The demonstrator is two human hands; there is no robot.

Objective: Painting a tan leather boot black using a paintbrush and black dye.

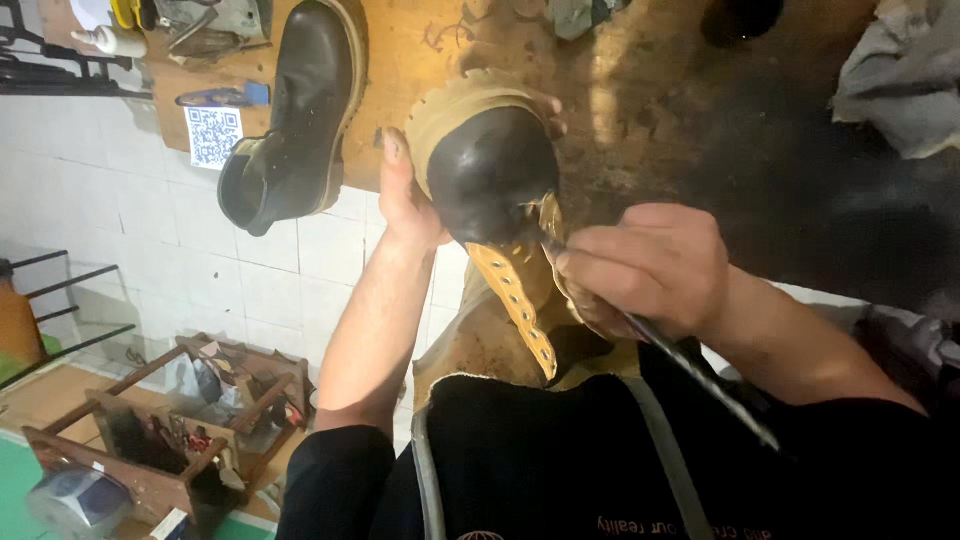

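Observation:
A tan lace-up boot [505, 290] with a blackened toe [490, 175] and a lugged tan sole rests against my dark apron [540, 460]. My left hand [405, 195] grips the boot by the side of its sole near the toe. My right hand [640, 265] is closed around a thin dark brush handle [700, 370], whose tip touches the boot at the edge of the blackened toe, beside the eyelet strip. The brush tip itself is hidden by my fingers.
A second dark boot [295, 115] lies on the wooden workbench [410, 60] by a white square printed label [213, 137]. A wooden tool caddy [170, 430] with small items stands on the floor. Grey cloth [900, 80] lies at the upper right. White tiles cover the wall.

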